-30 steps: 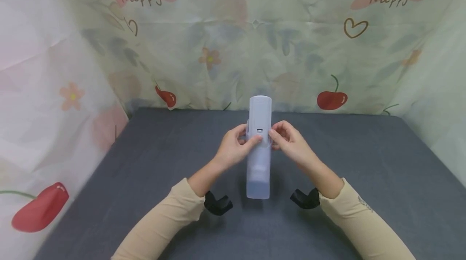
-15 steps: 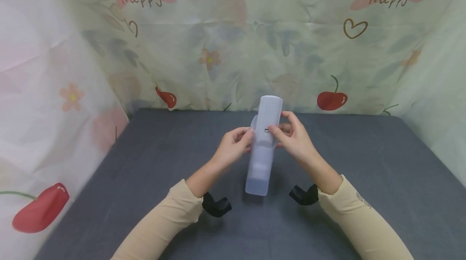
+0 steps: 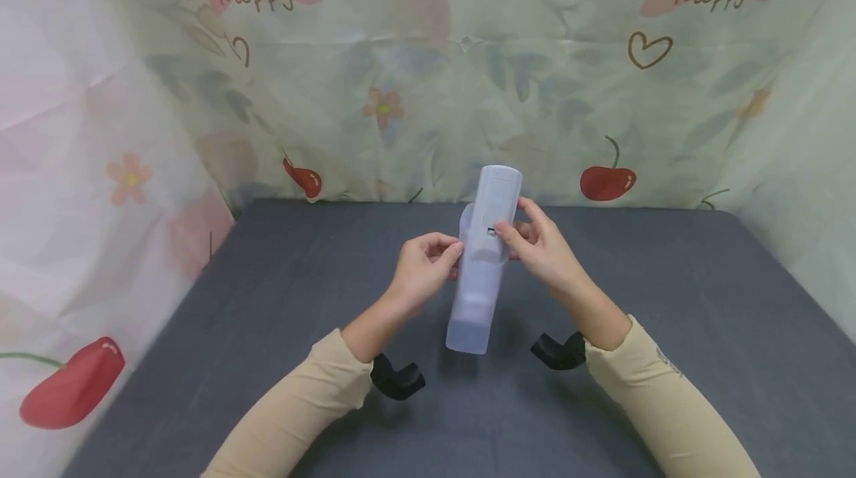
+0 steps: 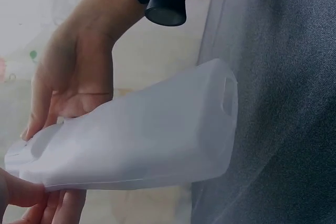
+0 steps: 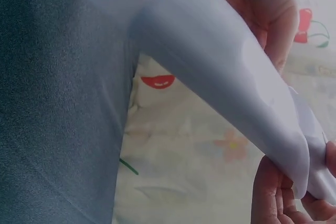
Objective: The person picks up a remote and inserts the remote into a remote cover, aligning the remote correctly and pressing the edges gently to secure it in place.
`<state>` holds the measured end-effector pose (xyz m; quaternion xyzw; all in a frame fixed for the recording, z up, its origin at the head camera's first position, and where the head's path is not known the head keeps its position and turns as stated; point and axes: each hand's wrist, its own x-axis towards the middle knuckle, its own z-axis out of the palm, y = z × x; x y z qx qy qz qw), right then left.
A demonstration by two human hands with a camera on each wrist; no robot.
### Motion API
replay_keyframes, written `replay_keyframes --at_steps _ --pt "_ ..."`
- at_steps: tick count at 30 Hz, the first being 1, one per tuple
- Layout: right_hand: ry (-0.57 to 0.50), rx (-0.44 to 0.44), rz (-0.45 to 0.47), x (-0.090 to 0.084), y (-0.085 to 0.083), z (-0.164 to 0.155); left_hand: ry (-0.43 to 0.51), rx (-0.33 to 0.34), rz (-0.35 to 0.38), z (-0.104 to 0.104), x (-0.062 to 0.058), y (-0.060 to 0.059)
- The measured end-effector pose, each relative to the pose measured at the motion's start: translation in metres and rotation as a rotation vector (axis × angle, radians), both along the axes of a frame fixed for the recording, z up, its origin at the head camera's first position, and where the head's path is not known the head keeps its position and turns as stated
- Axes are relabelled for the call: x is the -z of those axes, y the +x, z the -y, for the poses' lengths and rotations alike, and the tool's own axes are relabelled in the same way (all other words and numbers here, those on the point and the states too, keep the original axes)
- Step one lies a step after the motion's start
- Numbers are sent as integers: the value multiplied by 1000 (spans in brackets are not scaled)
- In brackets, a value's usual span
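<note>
A long white plastic device (image 3: 488, 240) with a translucent lower casing (image 3: 471, 314) is held above the table, its top leaning right in the head view. Its exact kind is unclear. A small dark slot (image 3: 491, 230) sits on its front. My right hand (image 3: 545, 247) grips its upper right side, thumb beside the slot, fingers partly hidden behind. With thumb and fingers, my left hand (image 3: 424, 266) pinches the left edge around mid-height. The left wrist view shows the casing's (image 4: 152, 135) rounded bottom end; the right wrist view shows its smooth side (image 5: 220, 61).
A dark grey table (image 3: 321, 262) lies beneath. Patterned cloth (image 3: 428, 91) with cherries, hearts and "happy" lettering hangs behind it and along the sides. Black wrist mounts (image 3: 399, 378) stick out inward from both cream sleeves (image 3: 301, 404).
The device has gone from upright to tilted, top rightward. My right thumb has come onto its front, and my left thumb has slid from the front to the left edge.
</note>
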<state>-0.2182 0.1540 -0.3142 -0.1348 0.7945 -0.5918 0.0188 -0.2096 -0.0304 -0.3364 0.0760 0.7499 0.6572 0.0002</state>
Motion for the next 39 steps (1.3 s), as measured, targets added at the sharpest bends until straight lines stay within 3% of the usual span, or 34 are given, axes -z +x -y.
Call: replay_keyframes --at_steps 14,24,30,36,39 --pt "8 -107 -12 1 -4 0 -10 -32 -18 1 -5 0" --pt "33 -131 -5 2 -5 2 -9 -52 -19 1 -7 -2" --pt "35 -129 -10 3 -8 6 -18 -36 42 5 -7 -7" --pt "23 -83 4 6 -9 12 -16 16 118 9 -9 -8" --pt "25 -51 10 8 -7 14 -59 56 138 9 -9 -8"
